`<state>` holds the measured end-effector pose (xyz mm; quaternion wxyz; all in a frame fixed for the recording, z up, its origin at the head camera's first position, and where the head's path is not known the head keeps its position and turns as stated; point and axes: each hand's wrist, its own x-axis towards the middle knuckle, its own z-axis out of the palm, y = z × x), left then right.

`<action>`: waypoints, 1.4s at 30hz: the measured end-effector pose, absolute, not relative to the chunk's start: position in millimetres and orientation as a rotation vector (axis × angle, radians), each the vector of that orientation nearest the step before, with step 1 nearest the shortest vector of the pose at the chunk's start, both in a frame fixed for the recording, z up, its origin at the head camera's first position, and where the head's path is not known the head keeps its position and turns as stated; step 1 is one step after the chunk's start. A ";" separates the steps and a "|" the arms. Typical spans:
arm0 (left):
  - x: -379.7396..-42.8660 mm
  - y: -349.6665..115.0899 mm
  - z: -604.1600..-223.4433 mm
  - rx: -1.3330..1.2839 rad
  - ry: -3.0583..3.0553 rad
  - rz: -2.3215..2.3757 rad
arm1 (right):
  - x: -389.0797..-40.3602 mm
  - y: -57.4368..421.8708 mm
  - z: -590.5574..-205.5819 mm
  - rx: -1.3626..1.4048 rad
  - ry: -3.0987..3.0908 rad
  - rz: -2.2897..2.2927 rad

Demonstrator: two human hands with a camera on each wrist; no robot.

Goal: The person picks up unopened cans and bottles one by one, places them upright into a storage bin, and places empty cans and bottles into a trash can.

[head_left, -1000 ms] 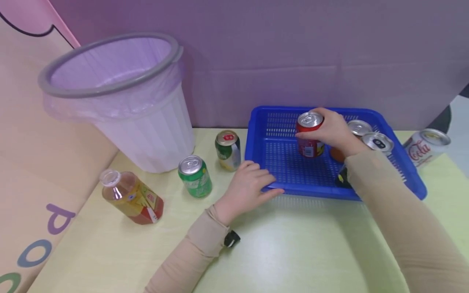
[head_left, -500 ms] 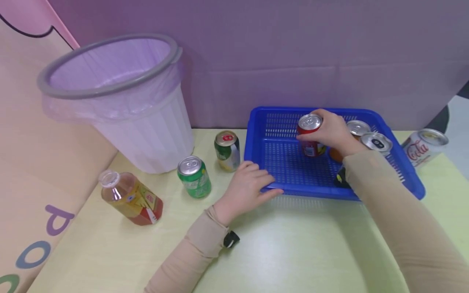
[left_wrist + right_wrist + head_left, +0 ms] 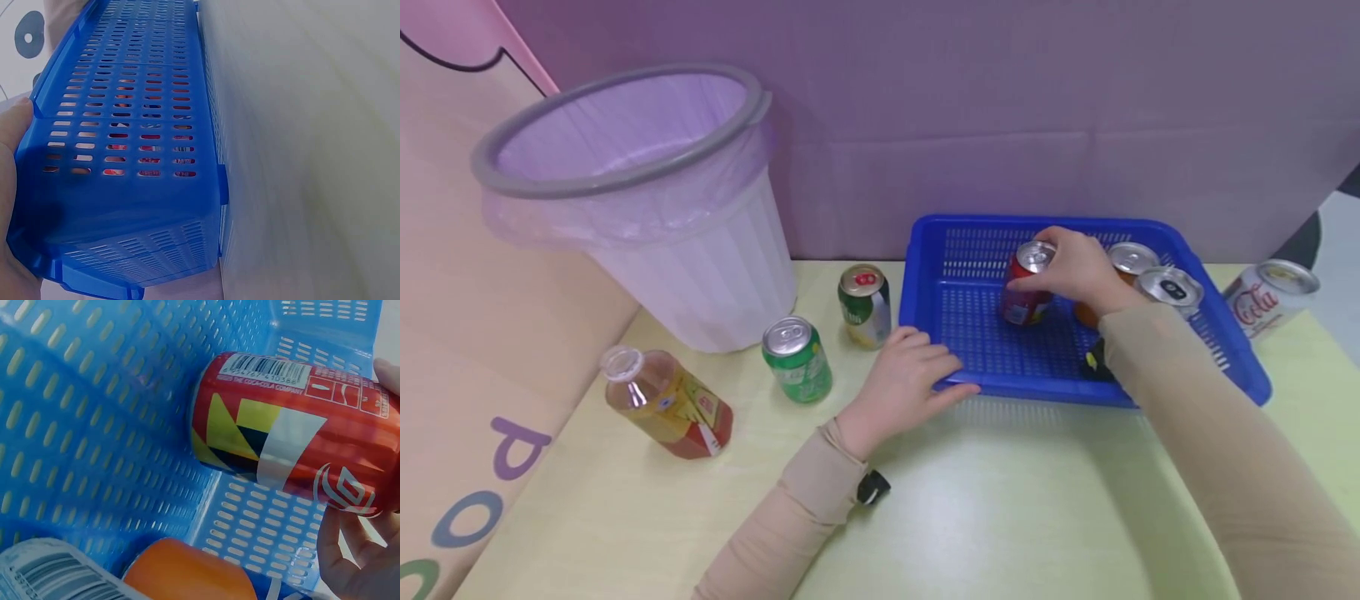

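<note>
In the head view my right hand (image 3: 1078, 267) grips a red soda can (image 3: 1026, 292) near its top, inside the blue plastic basket (image 3: 1000, 387). The can leans slightly. The right wrist view shows the barcode and a yellow, black and white pattern on the red can (image 3: 294, 431), with fingers (image 3: 344, 550) around its upper end. My left hand (image 3: 906, 383) holds the basket's front left corner, fingers over the rim and thumb along the front. In the left wrist view that thumb (image 3: 15, 125) touches the slotted basket (image 3: 125, 200); the other fingers are mostly hidden.
An orange can (image 3: 1131, 262) and a silver-topped can (image 3: 1170, 287) stand in the basket's right side. A Cola can (image 3: 1270, 296) is right of it. Left are a green can (image 3: 797, 360), a green-gold can (image 3: 865, 307), a juice bottle (image 3: 668, 404) and a lined bin (image 3: 700, 250).
The red can has gone from upright to leaning, its base shifted a little left, with my right hand still around it. My left hand stays on the basket corner.
</note>
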<state>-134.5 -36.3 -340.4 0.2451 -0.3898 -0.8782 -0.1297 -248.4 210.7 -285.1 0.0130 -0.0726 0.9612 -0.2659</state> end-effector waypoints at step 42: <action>-133.2 -35.7 -339.0 -1.062 -2.406 -0.372 | -245.2 208.0 -282.0 -0.071 3.059 -0.787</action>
